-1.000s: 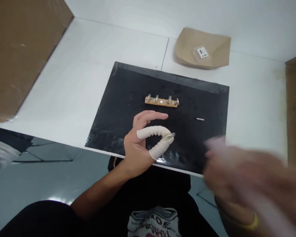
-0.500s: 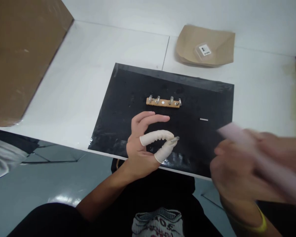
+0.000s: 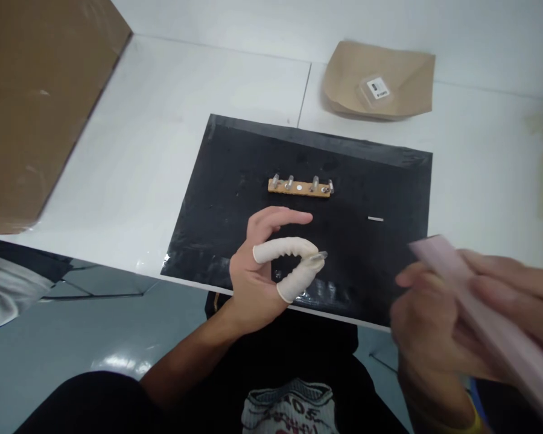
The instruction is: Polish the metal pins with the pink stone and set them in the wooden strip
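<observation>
My left hand [image 3: 262, 277] wears white finger cots on thumb and index finger. Between their tips it pinches a small clear, greyish piece [image 3: 320, 255]. Beyond it, on the black mat [image 3: 235, 163], lies a narrow tan strip [image 3: 299, 188] with several clear, short tube-like pieces standing on it. A thin silvery pin [image 3: 375, 219] rests on the mat further right. At the right, my right hand [image 3: 428, 319], blurred and with a yellow wristband, is curled by a long pale pink strip [image 3: 484, 313]. Another hand [image 3: 520, 280], seemingly someone else's, touches the strip from the right edge.
A brown paper tray [image 3: 407, 90] at the back holds a clear plastic box [image 3: 374, 90] with a white label. Large brown cardboard [image 3: 40, 108] stands at the left. The mat covers part of a white table [image 3: 163, 108], whose front edge is near my lap.
My left hand stays almost in place, still pinching the clear piece. The pink strip and the hands around it have shifted slightly down and to the right, and look less blurred.
</observation>
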A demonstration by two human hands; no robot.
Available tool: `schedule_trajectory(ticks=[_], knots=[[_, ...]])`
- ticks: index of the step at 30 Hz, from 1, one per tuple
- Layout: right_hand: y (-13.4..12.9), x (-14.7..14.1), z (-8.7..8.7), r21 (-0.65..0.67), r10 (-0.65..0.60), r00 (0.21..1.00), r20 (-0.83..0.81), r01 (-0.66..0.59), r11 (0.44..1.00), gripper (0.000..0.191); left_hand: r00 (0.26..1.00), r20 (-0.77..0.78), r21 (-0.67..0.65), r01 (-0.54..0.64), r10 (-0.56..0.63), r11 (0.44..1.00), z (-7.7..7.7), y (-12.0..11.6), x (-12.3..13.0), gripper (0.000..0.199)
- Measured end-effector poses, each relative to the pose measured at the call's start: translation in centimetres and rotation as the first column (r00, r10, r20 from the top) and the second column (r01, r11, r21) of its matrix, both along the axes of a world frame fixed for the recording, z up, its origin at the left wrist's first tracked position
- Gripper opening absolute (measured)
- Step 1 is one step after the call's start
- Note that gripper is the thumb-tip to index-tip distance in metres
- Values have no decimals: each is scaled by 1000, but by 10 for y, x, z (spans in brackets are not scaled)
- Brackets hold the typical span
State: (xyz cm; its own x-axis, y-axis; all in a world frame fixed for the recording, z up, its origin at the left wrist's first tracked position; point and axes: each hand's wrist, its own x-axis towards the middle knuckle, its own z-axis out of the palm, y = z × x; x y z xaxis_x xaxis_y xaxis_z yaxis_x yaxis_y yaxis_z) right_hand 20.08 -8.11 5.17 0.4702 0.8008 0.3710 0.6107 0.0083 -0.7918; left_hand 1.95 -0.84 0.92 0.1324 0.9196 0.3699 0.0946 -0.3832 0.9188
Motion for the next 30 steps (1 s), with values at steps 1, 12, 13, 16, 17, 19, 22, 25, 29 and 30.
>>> schedule_trajectory(ticks=[1,12,13,16,17,19,22,25,29,30], knots=[[4,6,-3,52,0,999,55,-3,999,21,999,32,-58,26,-24,998,3,0,-1,6],[30,1,-9,-39,356,930,-87,-360,932,6,946,315,-433,217,-78,875,16,7,0,40],[31,1,-6,-75,379,920,-98,-387,919,7,944,319,-438,220,-78,871,16,9,1,40],[35,0,1,-144,413,900,-141,-431,891,22,937,339,-439,234,-81,868,14,12,1,37],[36,-1,3,-150,418,893,-166,-441,885,23,931,354,-437,243,-83,866,14,12,1,34],[38,-3,6,-151,427,882,-200,-459,876,20,918,388,-433,265,-87,862,12,14,2,28],[39,-4,9,-163,401,882,-247,-446,880,12,909,406,-420,279,-96,864,10,14,4,23],[39,-3,9,-195,370,880,-299,-436,879,11,918,381,-408,274,-110,871,10,13,5,22],[38,-1,8,-188,381,867,-321,-453,872,16,925,354,-395,279,-134,875,10,14,8,19],[38,0,8,-183,384,863,-327,-457,870,16,921,362,-391,291,-145,873,10,14,9,17]])
